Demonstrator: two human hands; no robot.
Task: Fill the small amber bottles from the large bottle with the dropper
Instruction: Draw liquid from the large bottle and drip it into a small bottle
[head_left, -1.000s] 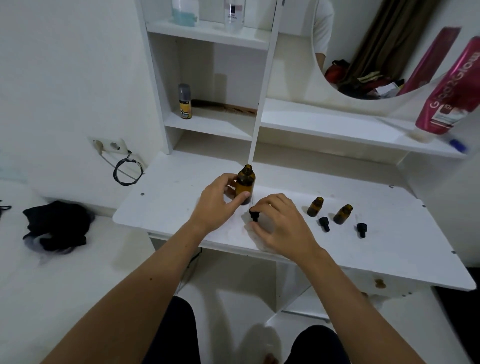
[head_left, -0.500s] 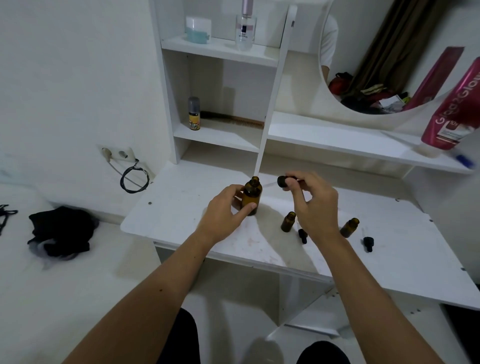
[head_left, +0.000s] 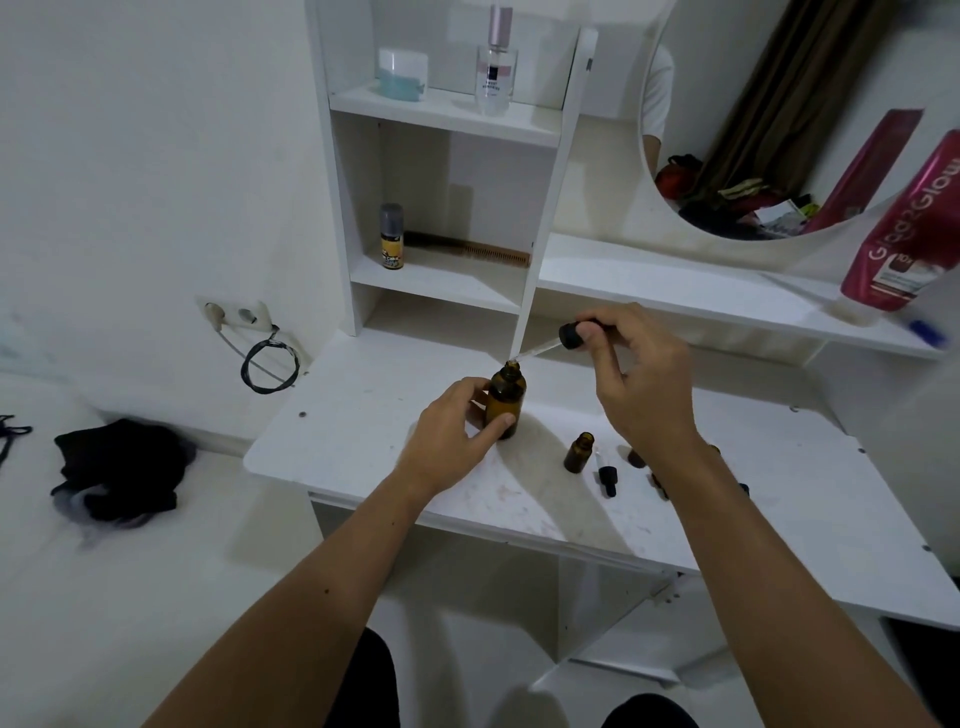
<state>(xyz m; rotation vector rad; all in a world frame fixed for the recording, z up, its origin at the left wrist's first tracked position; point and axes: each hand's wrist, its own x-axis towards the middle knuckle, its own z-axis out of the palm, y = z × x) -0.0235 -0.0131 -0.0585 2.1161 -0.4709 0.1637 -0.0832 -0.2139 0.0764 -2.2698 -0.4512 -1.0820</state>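
Large amber bottle (head_left: 505, 401) upright on white worktop (head_left: 779, 499), left hand (head_left: 451, 435) grip wrapped round it. Right hand (head_left: 641, 382) grip pinches black dropper (head_left: 563, 340), tilted, glass tip at bottle mouth. Small amber bottle (head_left: 579, 452) just right of large bottle, loose dropper cap (head_left: 605, 475) beside it.

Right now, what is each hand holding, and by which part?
Left hand grips the large amber bottle round its body. Right hand pinches the dropper at its black bulb end, tip at the bottle's mouth.
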